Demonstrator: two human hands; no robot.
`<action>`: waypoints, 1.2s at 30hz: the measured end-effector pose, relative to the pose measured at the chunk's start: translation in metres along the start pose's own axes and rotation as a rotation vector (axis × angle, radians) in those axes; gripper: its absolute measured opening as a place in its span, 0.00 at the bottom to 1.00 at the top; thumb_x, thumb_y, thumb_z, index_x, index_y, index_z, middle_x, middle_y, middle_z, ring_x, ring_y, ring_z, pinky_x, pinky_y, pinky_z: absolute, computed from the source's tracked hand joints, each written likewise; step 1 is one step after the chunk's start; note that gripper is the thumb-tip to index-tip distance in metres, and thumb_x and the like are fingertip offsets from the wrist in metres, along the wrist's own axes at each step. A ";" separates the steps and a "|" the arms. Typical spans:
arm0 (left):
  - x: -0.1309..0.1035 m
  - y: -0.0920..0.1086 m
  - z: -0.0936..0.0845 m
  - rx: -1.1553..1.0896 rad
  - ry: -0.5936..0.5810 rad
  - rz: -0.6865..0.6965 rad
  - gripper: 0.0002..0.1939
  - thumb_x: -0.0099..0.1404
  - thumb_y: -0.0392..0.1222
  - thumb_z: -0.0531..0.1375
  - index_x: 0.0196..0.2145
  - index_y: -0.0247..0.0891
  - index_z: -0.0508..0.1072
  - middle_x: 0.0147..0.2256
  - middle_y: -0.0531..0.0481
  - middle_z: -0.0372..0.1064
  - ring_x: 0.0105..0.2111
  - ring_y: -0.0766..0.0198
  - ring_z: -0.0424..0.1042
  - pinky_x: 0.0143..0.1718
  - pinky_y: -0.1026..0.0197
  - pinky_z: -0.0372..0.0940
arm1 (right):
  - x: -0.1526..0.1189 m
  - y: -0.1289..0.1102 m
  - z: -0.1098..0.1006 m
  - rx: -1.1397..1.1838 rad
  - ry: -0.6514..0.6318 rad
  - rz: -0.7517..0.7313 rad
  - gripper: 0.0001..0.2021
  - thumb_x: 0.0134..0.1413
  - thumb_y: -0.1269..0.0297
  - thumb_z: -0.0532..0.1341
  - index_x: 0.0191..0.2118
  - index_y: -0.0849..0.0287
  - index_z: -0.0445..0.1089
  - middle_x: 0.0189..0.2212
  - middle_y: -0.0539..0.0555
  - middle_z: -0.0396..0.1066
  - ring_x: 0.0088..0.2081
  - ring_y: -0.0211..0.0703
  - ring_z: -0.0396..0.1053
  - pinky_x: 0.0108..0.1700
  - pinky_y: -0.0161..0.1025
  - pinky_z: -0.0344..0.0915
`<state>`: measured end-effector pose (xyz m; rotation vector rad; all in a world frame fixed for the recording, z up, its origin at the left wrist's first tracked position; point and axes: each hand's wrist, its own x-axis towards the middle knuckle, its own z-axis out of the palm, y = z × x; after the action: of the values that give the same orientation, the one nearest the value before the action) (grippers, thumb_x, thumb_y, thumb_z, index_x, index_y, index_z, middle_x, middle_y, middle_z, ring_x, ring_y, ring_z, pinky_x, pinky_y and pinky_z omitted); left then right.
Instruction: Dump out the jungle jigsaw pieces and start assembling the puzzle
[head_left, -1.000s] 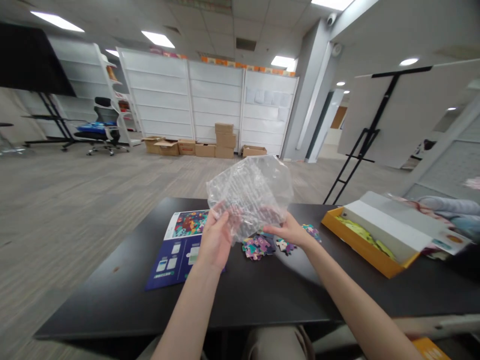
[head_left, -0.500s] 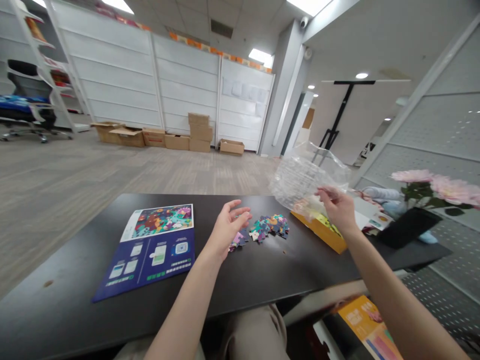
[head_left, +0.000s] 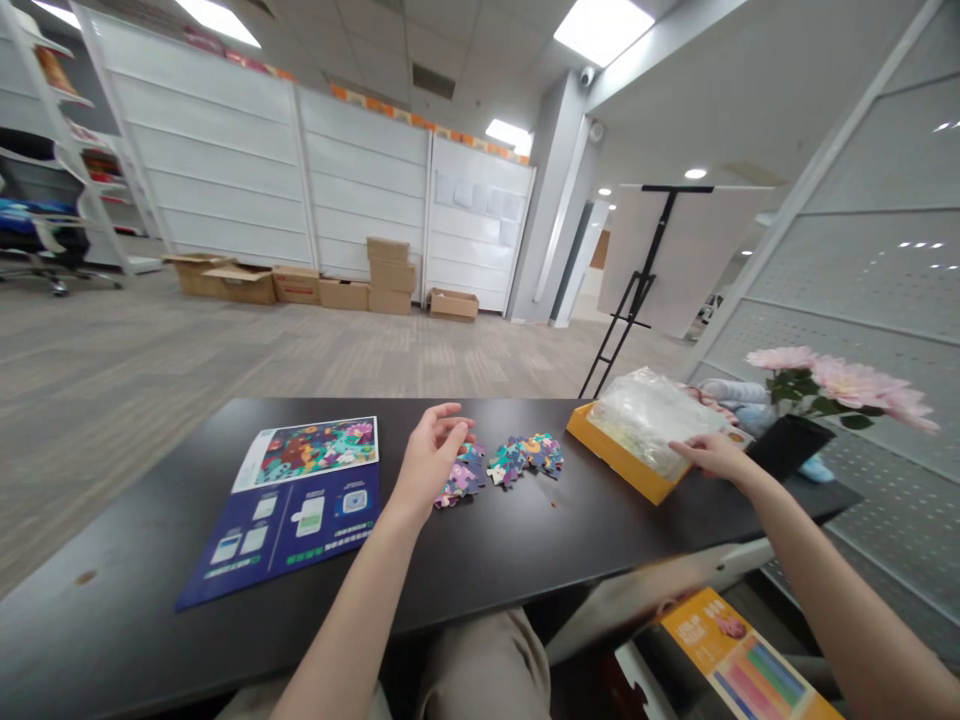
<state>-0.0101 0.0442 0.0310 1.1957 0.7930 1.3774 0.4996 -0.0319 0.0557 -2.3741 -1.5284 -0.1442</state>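
A crumpled clear plastic bag (head_left: 646, 415) lies in the open yellow box (head_left: 619, 455) at the right of the table. My right hand (head_left: 712, 455) is at the box's right side, its fingertips on or just beside the bag; whether they pinch it is too small to tell. My left hand (head_left: 437, 450) hovers with fingers curled and apart, empty, over the left edge of one heap of puzzle pieces (head_left: 466, 475). A second heap of pieces (head_left: 526, 458) sits just to its right. On the left lies a blue sheet (head_left: 289, 520) with a colourful picture (head_left: 319, 448) at its top.
The black table (head_left: 495, 560) spans the view. Pink flowers (head_left: 855, 380) in a black pot (head_left: 789, 445) stand at the right end, near bundled soft items. Below the table edge is an orange printed box (head_left: 739, 655). Cardboard boxes (head_left: 390, 275) line the far wall.
My right hand has moved down, and the plastic bag it held up is now in the yellow box. My left hand stays near the pieces. The view has shifted slightly.
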 end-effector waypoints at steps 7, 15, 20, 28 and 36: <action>-0.002 0.008 -0.011 0.040 0.047 0.052 0.25 0.58 0.54 0.68 0.48 0.38 0.70 0.38 0.47 0.78 0.34 0.61 0.77 0.36 0.60 0.69 | -0.036 -0.048 0.001 -0.208 0.123 -0.241 0.22 0.61 0.42 0.55 0.37 0.58 0.72 0.39 0.62 0.77 0.41 0.55 0.75 0.41 0.45 0.67; -0.004 0.005 -0.035 0.214 0.068 0.142 0.18 0.62 0.50 0.65 0.44 0.38 0.71 0.35 0.49 0.76 0.34 0.60 0.77 0.38 0.58 0.69 | -0.031 -0.090 0.049 -0.242 -0.049 -0.143 0.18 0.64 0.47 0.56 0.37 0.57 0.71 0.35 0.59 0.78 0.38 0.54 0.75 0.32 0.41 0.59; -0.012 -0.004 -0.050 0.706 -0.147 0.226 0.13 0.65 0.46 0.62 0.45 0.41 0.74 0.44 0.44 0.76 0.46 0.53 0.75 0.51 0.51 0.67 | -0.021 -0.081 0.059 -0.182 -0.044 -0.077 0.19 0.63 0.45 0.56 0.34 0.56 0.73 0.32 0.58 0.78 0.36 0.54 0.75 0.31 0.40 0.57; -0.028 -0.013 -0.040 1.274 -0.526 0.161 0.26 0.64 0.46 0.63 0.60 0.44 0.69 0.63 0.40 0.63 0.63 0.42 0.62 0.61 0.41 0.61 | -0.023 -0.096 0.056 -0.246 0.086 -0.088 0.18 0.61 0.47 0.57 0.40 0.58 0.73 0.40 0.63 0.76 0.44 0.60 0.73 0.37 0.45 0.64; -0.024 -0.018 -0.028 1.368 -0.506 0.145 0.28 0.67 0.44 0.60 0.63 0.43 0.66 0.66 0.36 0.59 0.64 0.41 0.61 0.61 0.39 0.60 | -0.038 -0.193 0.086 0.214 0.000 -0.480 0.28 0.63 0.40 0.55 0.55 0.58 0.71 0.52 0.63 0.72 0.54 0.56 0.71 0.58 0.48 0.65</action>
<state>-0.0341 0.0283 0.0010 2.5322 1.3133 0.4141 0.3029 0.0357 0.0050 -1.8117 -1.9777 -0.0810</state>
